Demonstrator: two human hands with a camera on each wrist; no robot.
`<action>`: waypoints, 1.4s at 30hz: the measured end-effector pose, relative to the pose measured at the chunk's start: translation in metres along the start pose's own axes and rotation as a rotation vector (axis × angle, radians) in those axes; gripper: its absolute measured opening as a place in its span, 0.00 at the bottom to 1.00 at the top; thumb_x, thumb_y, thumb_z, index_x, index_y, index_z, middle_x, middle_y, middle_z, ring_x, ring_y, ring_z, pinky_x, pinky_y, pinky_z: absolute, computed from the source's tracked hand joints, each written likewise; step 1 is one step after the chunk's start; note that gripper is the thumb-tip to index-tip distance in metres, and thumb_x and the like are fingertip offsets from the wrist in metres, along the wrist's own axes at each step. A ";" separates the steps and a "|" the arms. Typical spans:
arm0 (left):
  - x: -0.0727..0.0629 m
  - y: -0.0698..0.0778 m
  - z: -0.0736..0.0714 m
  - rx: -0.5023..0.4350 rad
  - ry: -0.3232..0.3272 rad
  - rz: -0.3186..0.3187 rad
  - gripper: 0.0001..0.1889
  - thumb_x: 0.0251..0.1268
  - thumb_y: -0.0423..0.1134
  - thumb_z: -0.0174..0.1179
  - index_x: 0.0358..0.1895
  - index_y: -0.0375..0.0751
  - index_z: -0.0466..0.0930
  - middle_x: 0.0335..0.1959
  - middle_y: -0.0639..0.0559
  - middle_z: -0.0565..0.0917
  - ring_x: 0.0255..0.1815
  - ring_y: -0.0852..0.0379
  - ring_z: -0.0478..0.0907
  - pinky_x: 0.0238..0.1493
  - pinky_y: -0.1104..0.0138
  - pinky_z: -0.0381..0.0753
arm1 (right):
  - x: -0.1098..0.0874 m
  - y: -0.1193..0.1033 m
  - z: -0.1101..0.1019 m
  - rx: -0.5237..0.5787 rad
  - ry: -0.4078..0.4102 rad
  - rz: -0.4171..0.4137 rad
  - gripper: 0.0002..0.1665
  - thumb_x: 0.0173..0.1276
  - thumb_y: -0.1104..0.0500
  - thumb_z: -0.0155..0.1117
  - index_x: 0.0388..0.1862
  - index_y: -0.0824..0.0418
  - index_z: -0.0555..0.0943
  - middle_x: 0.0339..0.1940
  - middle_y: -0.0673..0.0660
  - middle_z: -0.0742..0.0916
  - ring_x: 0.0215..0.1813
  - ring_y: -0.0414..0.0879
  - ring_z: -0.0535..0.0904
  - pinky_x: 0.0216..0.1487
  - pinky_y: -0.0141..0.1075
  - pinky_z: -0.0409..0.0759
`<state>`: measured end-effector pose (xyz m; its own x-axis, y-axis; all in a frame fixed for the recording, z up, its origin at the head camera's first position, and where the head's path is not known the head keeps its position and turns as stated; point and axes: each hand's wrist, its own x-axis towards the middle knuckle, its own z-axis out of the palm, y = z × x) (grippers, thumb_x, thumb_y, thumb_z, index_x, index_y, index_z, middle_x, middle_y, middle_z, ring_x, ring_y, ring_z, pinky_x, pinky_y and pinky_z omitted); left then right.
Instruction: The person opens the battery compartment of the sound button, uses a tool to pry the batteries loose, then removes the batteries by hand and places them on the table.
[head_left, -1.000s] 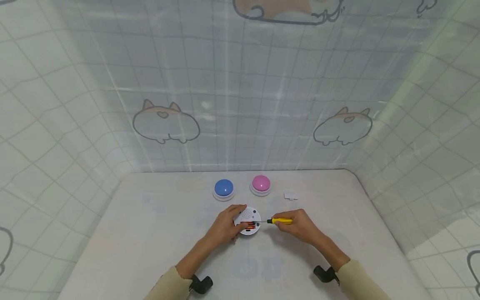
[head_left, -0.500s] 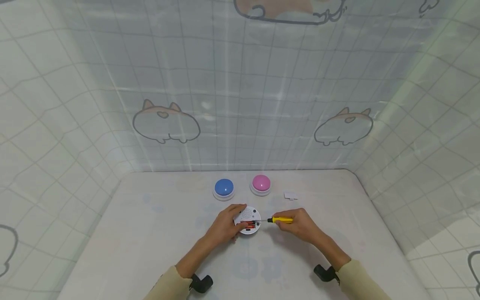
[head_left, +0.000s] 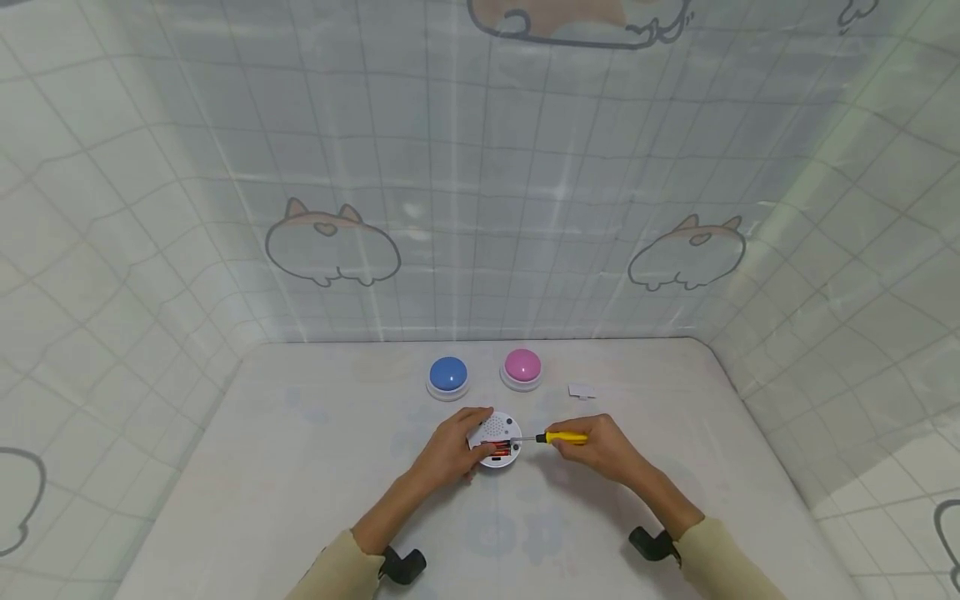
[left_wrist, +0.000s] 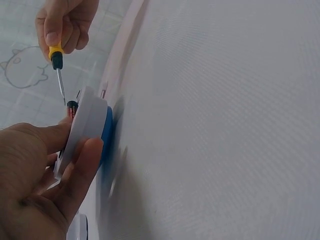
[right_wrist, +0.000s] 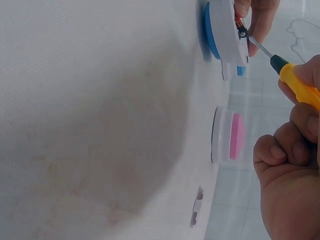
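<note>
My left hand [head_left: 448,450] grips a round white push-button [head_left: 495,426], turned upside down so its blue dome [left_wrist: 106,131] faces the table. Its underside shows speaker holes and an uncovered battery compartment. Red-and-black batteries [head_left: 501,451] lie in that compartment, partly hidden by my left thumb. My right hand [head_left: 603,450] pinches a screwdriver [head_left: 567,437] by its yellow handle. The metal shaft [right_wrist: 261,46] points left, and its tip is right at the end of the batteries in the right wrist view.
Behind the hands stand a blue-domed button [head_left: 448,375] and a pink-domed button [head_left: 522,366], both upright. A small white battery cover [head_left: 582,391] lies to their right. Patterned curtain walls [head_left: 480,208] enclose the white table [head_left: 300,467] at the back and sides.
The screwdriver and right hand have shifted very slightly up and right in the head view. My left hand keeps its grip on the upturned button.
</note>
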<state>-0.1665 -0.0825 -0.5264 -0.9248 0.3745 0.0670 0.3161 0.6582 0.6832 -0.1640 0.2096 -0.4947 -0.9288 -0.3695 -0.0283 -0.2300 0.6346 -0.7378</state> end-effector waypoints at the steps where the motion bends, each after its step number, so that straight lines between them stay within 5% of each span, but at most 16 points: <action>1: 0.000 0.000 0.000 -0.001 -0.002 -0.005 0.33 0.62 0.43 0.71 0.71 0.44 0.73 0.68 0.50 0.75 0.46 0.61 0.76 0.51 0.65 0.78 | 0.000 0.000 0.000 0.000 0.001 -0.003 0.12 0.66 0.54 0.71 0.49 0.49 0.90 0.46 0.49 0.90 0.45 0.44 0.83 0.44 0.29 0.81; 11: 0.000 -0.002 0.002 0.016 -0.006 -0.025 0.33 0.63 0.44 0.71 0.72 0.46 0.72 0.69 0.50 0.74 0.55 0.57 0.75 0.63 0.58 0.76 | -0.002 -0.002 0.005 0.048 -0.046 -0.002 0.13 0.65 0.56 0.71 0.49 0.51 0.90 0.45 0.49 0.91 0.43 0.44 0.82 0.41 0.30 0.82; 23: -0.002 0.000 0.002 0.030 -0.003 -0.021 0.33 0.64 0.44 0.70 0.72 0.47 0.72 0.69 0.50 0.74 0.40 0.61 0.76 0.48 0.66 0.78 | -0.003 -0.008 0.004 -0.022 -0.108 -0.003 0.12 0.65 0.55 0.71 0.48 0.48 0.90 0.42 0.44 0.90 0.36 0.43 0.79 0.34 0.32 0.81; 29: -0.001 0.000 0.004 0.019 0.001 -0.027 0.33 0.63 0.43 0.71 0.72 0.46 0.72 0.69 0.51 0.74 0.53 0.58 0.75 0.59 0.62 0.78 | -0.002 -0.012 0.002 -0.070 -0.120 -0.031 0.12 0.66 0.56 0.70 0.48 0.49 0.90 0.39 0.42 0.90 0.34 0.42 0.78 0.33 0.32 0.80; 42: -0.001 0.000 0.004 0.023 0.000 -0.023 0.34 0.63 0.44 0.71 0.72 0.46 0.72 0.69 0.50 0.74 0.55 0.56 0.75 0.64 0.58 0.76 | 0.000 -0.020 0.000 -0.123 -0.141 -0.025 0.12 0.65 0.56 0.69 0.48 0.51 0.90 0.37 0.41 0.89 0.33 0.41 0.77 0.33 0.31 0.79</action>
<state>-0.1643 -0.0805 -0.5288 -0.9320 0.3588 0.0511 0.2990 0.6816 0.6678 -0.1597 0.1965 -0.4798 -0.8742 -0.4725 -0.1116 -0.2946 0.6989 -0.6517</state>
